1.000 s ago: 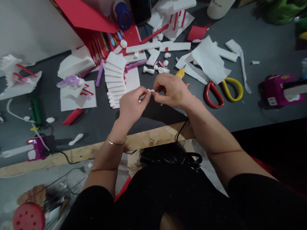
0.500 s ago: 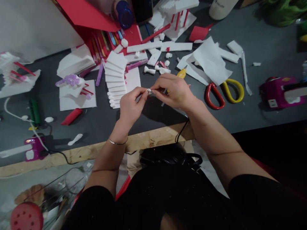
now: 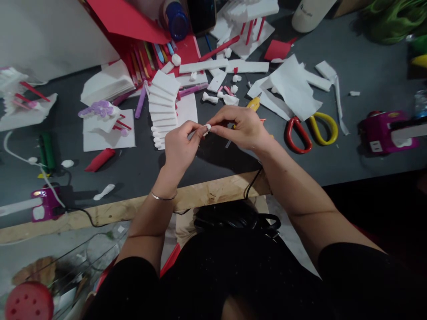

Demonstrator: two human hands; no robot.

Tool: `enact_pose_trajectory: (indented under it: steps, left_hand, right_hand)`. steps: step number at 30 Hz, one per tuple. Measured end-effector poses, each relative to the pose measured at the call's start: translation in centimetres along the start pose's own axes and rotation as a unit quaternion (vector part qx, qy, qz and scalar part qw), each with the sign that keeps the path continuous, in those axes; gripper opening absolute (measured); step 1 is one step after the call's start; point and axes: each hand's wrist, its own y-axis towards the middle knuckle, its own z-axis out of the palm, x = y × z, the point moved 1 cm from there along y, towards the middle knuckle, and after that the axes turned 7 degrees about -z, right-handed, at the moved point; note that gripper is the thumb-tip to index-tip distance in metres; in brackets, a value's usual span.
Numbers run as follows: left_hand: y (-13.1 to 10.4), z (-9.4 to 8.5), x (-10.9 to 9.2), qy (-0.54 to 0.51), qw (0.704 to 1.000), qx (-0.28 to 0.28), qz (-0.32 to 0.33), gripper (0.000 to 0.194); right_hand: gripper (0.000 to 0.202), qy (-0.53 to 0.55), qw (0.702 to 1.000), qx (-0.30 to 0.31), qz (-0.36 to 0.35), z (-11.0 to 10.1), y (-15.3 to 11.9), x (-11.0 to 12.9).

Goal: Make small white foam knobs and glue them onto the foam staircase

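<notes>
My left hand (image 3: pixel 180 146) and my right hand (image 3: pixel 242 126) meet above the dark table (image 3: pixel 140 169), both pinching one small white foam piece (image 3: pixel 207 128) between their fingertips. Just left of my left hand lies a white foam staircase model (image 3: pixel 163 104) on a white sheet. A yellow glue gun (image 3: pixel 253 103) pokes out from behind my right hand. Several small white foam bits (image 3: pixel 218 95) lie beyond my hands.
Scissors with a red and a yellow handle (image 3: pixel 310 131) lie to the right. Purple glue guns sit at the right (image 3: pixel 387 129) and front left (image 3: pixel 43 204). Red paper (image 3: pixel 130 18), coloured sticks (image 3: pixel 147 55), white sheets (image 3: pixel 293 89) and another staircase model (image 3: pixel 248 15) crowd the far side.
My hands have drawn closer together around the foam piece, and the white piece now shows between the fingertips. The view has shifted slightly.
</notes>
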Motion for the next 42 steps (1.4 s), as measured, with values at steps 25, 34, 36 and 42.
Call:
enact_pose_trajectory:
  steps: [25, 34, 36, 42]
  left_hand:
    - [-0.1, 0.3, -0.1, 0.030, 0.998, 0.022, 0.051, 0.026]
    - [-0.3, 0.6, -0.4, 0.002, 1.000, -0.009, 0.019, 0.033]
    - [-0.4, 0.7, -0.5, -0.007, 1.000, -0.015, 0.019, 0.036]
    - [-0.5, 1.0, -0.5, -0.005, 0.998, -0.030, 0.060, 0.040]
  right_hand:
    - [0.031, -0.005, 1.000, -0.030, 0.007, -0.1, -0.2, 0.0]
    - [0.019, -0.015, 0.997, -0.064, 0.029, 0.7, -0.3, 0.1]
    - [0.017, -0.028, 0.996, -0.078, 0.024, 1.1, -0.3, 0.3]
    - [0.021, -0.088, 0.989, -0.115, -0.043, 1.9, -0.6, -0.3]
